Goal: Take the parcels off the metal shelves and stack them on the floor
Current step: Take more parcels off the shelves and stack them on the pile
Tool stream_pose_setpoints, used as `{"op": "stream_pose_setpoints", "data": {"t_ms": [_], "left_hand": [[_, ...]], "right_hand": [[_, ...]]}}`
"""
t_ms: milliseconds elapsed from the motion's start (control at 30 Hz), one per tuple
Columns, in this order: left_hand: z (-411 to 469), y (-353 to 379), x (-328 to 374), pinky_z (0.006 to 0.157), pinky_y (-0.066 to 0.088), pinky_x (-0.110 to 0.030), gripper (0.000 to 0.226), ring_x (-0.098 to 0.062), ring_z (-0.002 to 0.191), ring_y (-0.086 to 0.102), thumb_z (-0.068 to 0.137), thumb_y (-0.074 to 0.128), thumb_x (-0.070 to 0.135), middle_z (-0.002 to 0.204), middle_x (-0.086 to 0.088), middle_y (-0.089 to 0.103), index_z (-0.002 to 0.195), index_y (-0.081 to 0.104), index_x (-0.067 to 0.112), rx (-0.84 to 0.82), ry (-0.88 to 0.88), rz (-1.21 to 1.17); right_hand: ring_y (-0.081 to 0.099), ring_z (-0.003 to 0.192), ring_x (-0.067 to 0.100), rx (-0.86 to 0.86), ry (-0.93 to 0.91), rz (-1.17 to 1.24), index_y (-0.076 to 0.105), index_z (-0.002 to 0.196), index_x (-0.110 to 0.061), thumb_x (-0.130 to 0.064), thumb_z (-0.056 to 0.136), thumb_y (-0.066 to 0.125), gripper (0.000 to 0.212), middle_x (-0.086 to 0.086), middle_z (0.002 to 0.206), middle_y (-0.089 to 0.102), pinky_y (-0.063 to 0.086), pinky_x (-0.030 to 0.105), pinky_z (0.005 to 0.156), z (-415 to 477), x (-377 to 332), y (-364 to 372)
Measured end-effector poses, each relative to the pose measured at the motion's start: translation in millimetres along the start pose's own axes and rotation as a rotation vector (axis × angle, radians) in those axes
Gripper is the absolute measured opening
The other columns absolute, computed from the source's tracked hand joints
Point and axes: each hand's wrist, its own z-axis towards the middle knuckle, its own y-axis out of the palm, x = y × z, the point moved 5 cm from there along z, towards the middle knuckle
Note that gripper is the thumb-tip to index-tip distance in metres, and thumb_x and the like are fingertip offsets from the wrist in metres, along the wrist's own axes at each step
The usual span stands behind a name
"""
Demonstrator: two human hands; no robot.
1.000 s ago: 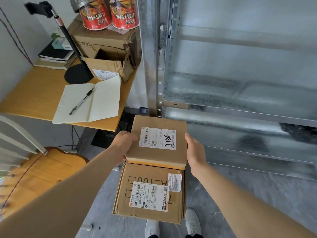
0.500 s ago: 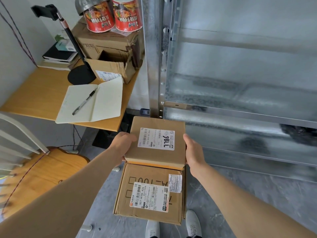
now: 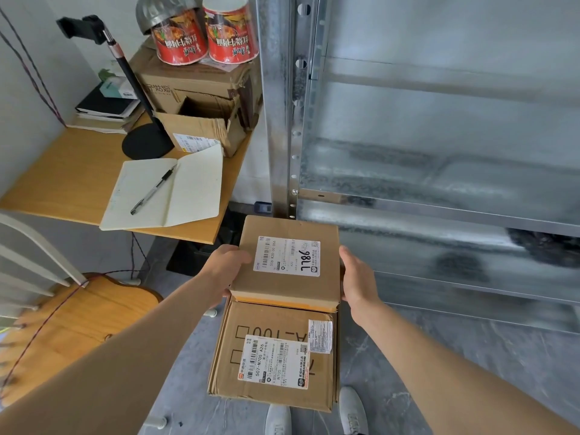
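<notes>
**A:** Where is the small box (image 3: 287,262) sitting right now?

**B:** You are holding it between both hands, over the far end of the big box (image 3: 276,356). That one is lying flat on the floor (image 3: 408,356) in front of the shelves (image 3: 439,208), near their left post. I cannot tell whether the two boxes are touching yet.

**A:** And how am I gripping it?

**B:** Your left hand (image 3: 224,268) is wrapping the left side, with the thumb on the top face and the fingers curling under. Your right hand (image 3: 357,277) is pressing its palm against the right side, thumb lying along the top edge. Its fingers are going out of sight below, so I am judging that they are cupping the bottom, not seeing it.

**A:** How is it going to handle?

**B:** I am reckoning it light, since you are carrying it with both arms stretched out. The cardboard is looking stiff and square, so it should be taking side pressure without buckling, and the plain surface should be giving dry grip. A yellowish strip, probably tape, is running along the near edge. You are better off keeping your fingers on the two side walls, low down.

**A:** What should I be watching?

**B:** It is the smaller box, so you should be settling it flat and well inside the big box's edges.
</notes>
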Motion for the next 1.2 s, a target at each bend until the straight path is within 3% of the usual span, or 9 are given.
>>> {"op": "stream_pose_setpoints", "data": {"t_ms": [167,300,367,467,633,800,900,1067,1200], "left_hand": [[-10.4,-2.6,18.4,0.086,0.042,-0.037,0.052,-0.018,0.100,0.053,0.095,0.057,0.017,0.124,-0.005,0.058,0.144,0.042,0.016,0.099,0.154,0.103],[-25.8,4.5,42.6,0.089,0.042,-0.035,0.037,-0.019,0.109,0.051,0.093,0.061,0.026,0.123,0.003,0.054,0.128,0.050,0.023,0.104,0.298,0.200],[-35.5,12.6,54.2,0.093,0.042,-0.037,0.043,-0.023,0.119,0.051,0.094,0.059,0.023,0.127,0.004,0.052,0.136,0.050,0.020,0.074,0.343,0.220],[-54.4,31.8,70.6,0.100,0.043,-0.043,0.046,-0.023,0.116,0.050,0.093,0.060,0.022,0.130,-0.003,0.055,0.138,0.051,0.019,-0.028,0.360,0.198],[-98.4,72.6,106.4,0.089,0.049,-0.043,0.031,-0.021,0.107,0.058,0.081,0.064,0.035,0.114,-0.005,0.063,0.111,0.065,0.026,-0.230,0.380,0.158],[-153.6,124.6,151.1,0.082,0.047,-0.039,0.039,-0.023,0.099,0.061,0.065,0.061,0.037,0.103,-0.005,0.066,0.101,0.067,0.023,-0.399,0.457,0.079],[-186.0,162.4,177.2,0.079,0.044,-0.036,0.040,-0.023,0.100,0.062,0.064,0.059,0.038,0.107,-0.005,0.068,0.100,0.066,0.023,-0.460,0.514,0.083],[-236.9,226.0,213.4,0.083,0.044,-0.037,0.043,-0.022,0.098,0.061,0.066,0.055,0.038,0.111,-0.003,0.068,0.104,0.065,0.022,-0.543,0.597,0.098],[-286.8,287.0,239.9,0.086,0.046,-0.039,0.040,-0.024,0.101,0.062,0.066,0.055,0.038,0.110,-0.004,0.069,0.101,0.066,0.022,-0.608,0.684,0.120]], "right_hand": [[0.055,0.119,0.021,0.016,-0.003,-0.038,0.059,0.140,-0.020,-0.047,0.108,0.041,0.046,-0.006,0.117,0.062,0.042,0.052,0.114,-20.7,-30.8,-7.8],[0.048,0.141,0.027,0.022,0.003,0.010,0.050,0.151,-0.014,-0.047,0.107,0.044,0.055,0.009,0.153,0.053,0.037,0.052,0.118,-26.3,-43.1,-18.2],[0.047,0.142,0.027,0.019,-0.006,0.035,0.047,0.153,-0.015,-0.047,0.107,0.044,0.056,0.010,0.155,0.050,0.037,0.051,0.118,-32.2,-52.3,-24.1],[0.045,0.144,0.027,0.021,-0.042,0.075,0.045,0.154,-0.016,-0.050,0.106,0.044,0.059,0.009,0.157,0.048,0.036,0.052,0.119,-44.5,-69.7,-37.4],[0.045,0.144,0.027,0.080,-0.114,0.158,0.044,0.155,-0.017,-0.053,0.106,0.041,0.061,0.009,0.157,0.048,0.033,0.056,0.121,-65.8,-98.0,-74.2],[0.051,0.136,0.041,0.182,-0.173,0.236,0.049,0.148,-0.002,-0.050,0.106,0.043,0.064,0.027,0.146,0.054,0.038,0.062,0.115,-91.4,-129.7,-134.5],[0.054,0.131,0.043,0.254,-0.231,0.296,0.054,0.142,0.000,-0.048,0.106,0.044,0.061,0.028,0.144,0.055,0.044,0.059,0.108,-107.3,-151.8,-177.1],[0.058,0.125,0.040,0.341,-0.315,0.353,0.067,0.106,-0.009,-0.046,0.106,0.043,0.044,0.027,0.134,0.061,0.046,0.056,0.104,-134.6,-183.6,-249.4],[0.059,0.123,0.034,0.413,-0.380,0.408,0.065,0.113,-0.010,-0.052,0.105,0.043,0.048,0.019,0.132,0.062,0.048,0.055,0.104,-154.4,-200.1,-320.2]]}}
